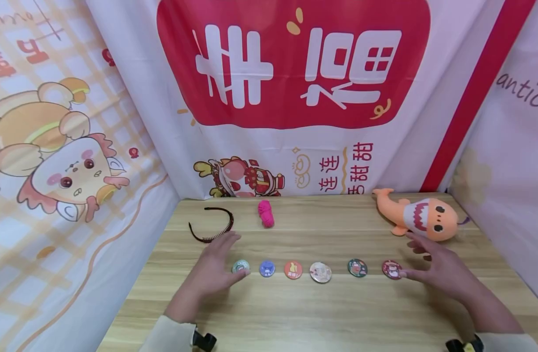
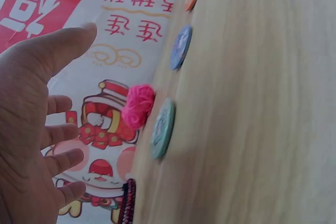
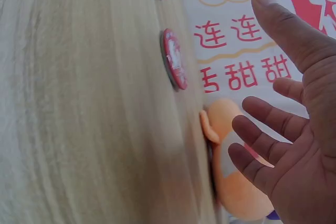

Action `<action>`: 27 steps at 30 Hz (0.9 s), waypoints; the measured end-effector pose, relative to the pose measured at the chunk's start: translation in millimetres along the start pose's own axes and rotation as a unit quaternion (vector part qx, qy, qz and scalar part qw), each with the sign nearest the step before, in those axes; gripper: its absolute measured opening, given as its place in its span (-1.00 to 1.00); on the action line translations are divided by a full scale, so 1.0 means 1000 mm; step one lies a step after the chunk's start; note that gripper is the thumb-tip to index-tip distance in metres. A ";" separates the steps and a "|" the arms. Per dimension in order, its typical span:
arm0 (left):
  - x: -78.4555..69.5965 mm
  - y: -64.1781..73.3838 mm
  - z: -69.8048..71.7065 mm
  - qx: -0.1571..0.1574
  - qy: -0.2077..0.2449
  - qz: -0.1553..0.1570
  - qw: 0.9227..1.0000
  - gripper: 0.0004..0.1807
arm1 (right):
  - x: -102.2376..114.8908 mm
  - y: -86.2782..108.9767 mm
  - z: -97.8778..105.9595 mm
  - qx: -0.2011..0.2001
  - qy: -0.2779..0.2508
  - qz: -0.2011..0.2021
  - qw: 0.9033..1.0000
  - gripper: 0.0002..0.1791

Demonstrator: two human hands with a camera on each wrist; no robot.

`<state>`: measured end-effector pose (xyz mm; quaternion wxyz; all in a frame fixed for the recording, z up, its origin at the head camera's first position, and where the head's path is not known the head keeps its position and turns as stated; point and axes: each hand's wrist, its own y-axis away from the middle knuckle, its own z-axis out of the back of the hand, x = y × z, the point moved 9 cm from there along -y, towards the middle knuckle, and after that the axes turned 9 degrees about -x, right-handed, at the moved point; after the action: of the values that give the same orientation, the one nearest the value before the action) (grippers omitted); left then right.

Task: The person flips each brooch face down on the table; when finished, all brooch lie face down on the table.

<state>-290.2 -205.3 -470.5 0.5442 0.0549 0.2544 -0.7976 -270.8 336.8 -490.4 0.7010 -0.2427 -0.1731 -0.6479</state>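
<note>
Several round badges lie in a row across the wooden table. My left hand [image 1: 213, 269] hovers at the row's left end, thumb and fingers spread apart, nearest the mint green badge [image 1: 240, 267]. Beside that come a blue badge [image 1: 267, 268], an orange badge [image 1: 292, 269], a white badge [image 1: 320, 272] and a dark green badge [image 1: 357, 268]. Over the right end is my right hand [image 1: 442, 269], its fingers apart and holding nothing, with the thumb by the dark red badge [image 1: 391, 269]. Both wrist views show a gap between each hand and the badges [image 2: 163, 128] [image 3: 174, 59].
A dark toothed headband [image 1: 228, 226] lies behind my left hand. A pink yarn bundle [image 1: 266, 213] sits at the back. An orange shark-like plush [image 1: 420, 215] lies behind my right hand. Printed cloth [image 1: 290, 137] hangs along the table's back edge and both sides.
</note>
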 end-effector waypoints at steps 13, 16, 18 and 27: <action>-0.021 -0.012 -0.027 0.010 0.051 0.066 0.996 -0.02 | -0.016 -0.008 -0.015 0.015 -0.032 -0.030 0.999 -0.03; -0.029 -0.016 -0.033 0.006 0.061 0.068 0.996 -0.04 | -0.015 -0.010 -0.017 0.009 -0.030 -0.018 0.999 -0.19; -0.036 -0.019 -0.036 0.006 0.070 0.066 0.995 -0.05 | -0.014 -0.010 -0.019 0.007 -0.025 -0.013 1.000 -0.25; -0.063 -0.028 -0.052 0.017 0.076 0.037 0.996 -0.10 | -0.017 -0.008 -0.030 0.022 0.003 -0.012 1.000 -0.18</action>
<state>-299.4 -120.5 -482.9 0.5511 0.1337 0.2793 -0.7748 -282.6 333.5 -523.3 0.6985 -0.2232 -0.1885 -0.6532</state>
